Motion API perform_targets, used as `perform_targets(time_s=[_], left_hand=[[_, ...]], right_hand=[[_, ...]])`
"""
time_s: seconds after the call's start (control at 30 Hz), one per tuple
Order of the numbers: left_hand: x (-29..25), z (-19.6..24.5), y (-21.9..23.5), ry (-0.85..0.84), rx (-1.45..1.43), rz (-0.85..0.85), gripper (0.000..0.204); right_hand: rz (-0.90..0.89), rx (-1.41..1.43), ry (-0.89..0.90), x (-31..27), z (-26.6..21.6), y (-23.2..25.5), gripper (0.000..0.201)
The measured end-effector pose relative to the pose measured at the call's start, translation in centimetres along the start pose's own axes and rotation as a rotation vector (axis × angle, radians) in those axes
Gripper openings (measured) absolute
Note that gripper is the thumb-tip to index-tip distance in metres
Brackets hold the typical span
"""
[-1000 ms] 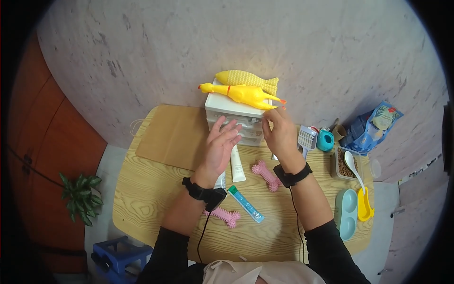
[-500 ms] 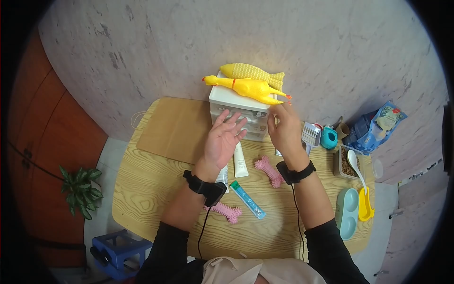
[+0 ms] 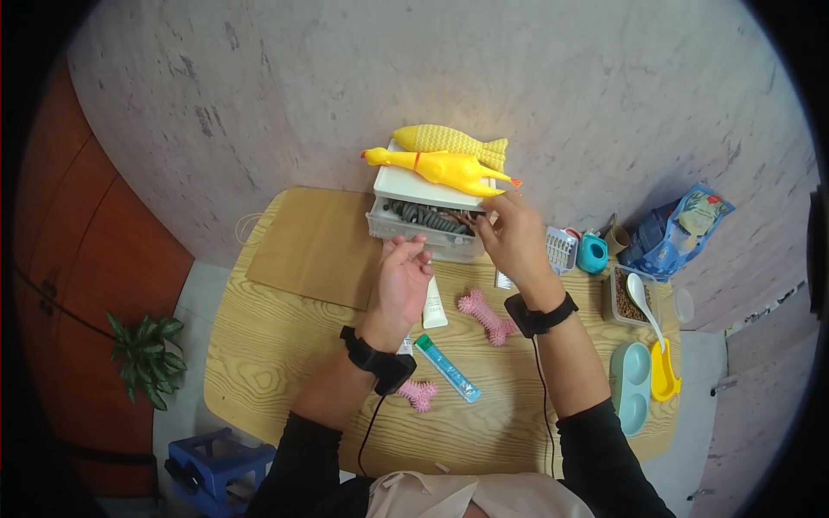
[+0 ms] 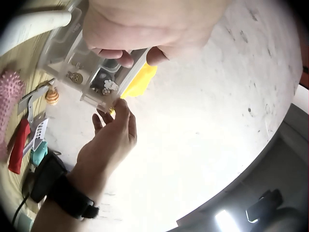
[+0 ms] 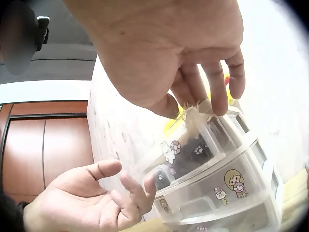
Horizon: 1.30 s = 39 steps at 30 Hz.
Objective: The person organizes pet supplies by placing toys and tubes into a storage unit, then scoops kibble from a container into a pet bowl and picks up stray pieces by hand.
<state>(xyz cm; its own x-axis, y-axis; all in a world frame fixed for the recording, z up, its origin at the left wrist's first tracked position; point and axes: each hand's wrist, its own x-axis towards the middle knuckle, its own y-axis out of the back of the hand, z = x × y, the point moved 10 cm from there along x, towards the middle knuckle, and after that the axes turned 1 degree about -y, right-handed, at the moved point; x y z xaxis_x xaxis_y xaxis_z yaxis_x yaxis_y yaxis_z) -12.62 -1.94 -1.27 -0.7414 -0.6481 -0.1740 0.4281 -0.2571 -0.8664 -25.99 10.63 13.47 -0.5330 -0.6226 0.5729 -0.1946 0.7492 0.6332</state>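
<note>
A white drawer unit [image 3: 427, 183] has its top drawer [image 3: 414, 230] pulled out, with a grey coiled item [image 3: 423, 216] inside. My right hand [image 3: 516, 246] is over the drawer's right end. In the right wrist view, its thumb and fingers pinch a small beige frayed item [image 5: 194, 116] at the drawer's edge. Palm up and fingers loosely bent, my left hand [image 3: 401, 289] is just in front of the drawer; whether it touches the front cannot be told. A yellow rubber chicken [image 3: 445, 170] and a yellow fish toy [image 3: 449, 141] lie on top of the unit.
Left of the unit lies brown cardboard [image 3: 315, 246]. Nearer are a white tube [image 3: 433, 304], a blue tube [image 3: 447, 369] and pink bone toys [image 3: 485, 317]. To the right stand a kibble box [image 3: 626, 298], a blue bag [image 3: 678, 233] and a double bowl [image 3: 632, 388].
The top drawer has come out toward the body, showing its contents. My left hand has moved slightly down, its fingers more bent. The right hand remains near the unit's right side.
</note>
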Motion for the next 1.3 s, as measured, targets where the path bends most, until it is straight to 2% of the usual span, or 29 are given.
perform_targets(time_s=[0.13, 0.2, 0.3, 0.43, 0.6, 0.8, 1.1, 1.3], left_hand=[[-1.6, -0.2, -1.0, -0.056, -0.006, -0.014, 0.036], [-1.9, -0.2, -1.1, -0.077, 0.030, 0.004, 0.038], [-1.7, 0.1, -1.2, -0.074, 0.041, -0.008, 0.040], [-1.3, 0.4, -0.9, -0.072, 0.029, -0.018, 0.040], [-1.0, 0.3, -0.8, -0.060, 0.030, -0.023, 0.040], [-1.0, 0.2, -0.7, -0.044, 0.032, -0.021, 0.039], [-0.9, 0.3, -0.8, -0.043, 0.038, -0.028, 0.037], [-1.3, 0.3, -0.9, -0.026, 0.035, -0.020, 0.036]], right_hand=[[-0.005, -0.007, 0.012, 0.1, 0.1, 0.0, 0.014], [0.049, -0.097, 0.060, 0.0, -0.8, 0.4, 0.014], [0.033, -0.132, 0.018, 0.2, -1.3, 0.4, 0.014], [0.050, -0.123, 0.011, 0.5, -0.8, 0.2, 0.014], [-0.012, -0.033, 0.006, 0.5, -0.2, 0.2, 0.018], [0.017, -0.175, 0.001, 0.4, -0.9, -0.3, 0.020], [0.042, -0.098, 0.018, 0.4, -0.8, 0.0, 0.017], [0.018, -0.154, -0.001, 0.4, -0.8, 0.0, 0.019]])
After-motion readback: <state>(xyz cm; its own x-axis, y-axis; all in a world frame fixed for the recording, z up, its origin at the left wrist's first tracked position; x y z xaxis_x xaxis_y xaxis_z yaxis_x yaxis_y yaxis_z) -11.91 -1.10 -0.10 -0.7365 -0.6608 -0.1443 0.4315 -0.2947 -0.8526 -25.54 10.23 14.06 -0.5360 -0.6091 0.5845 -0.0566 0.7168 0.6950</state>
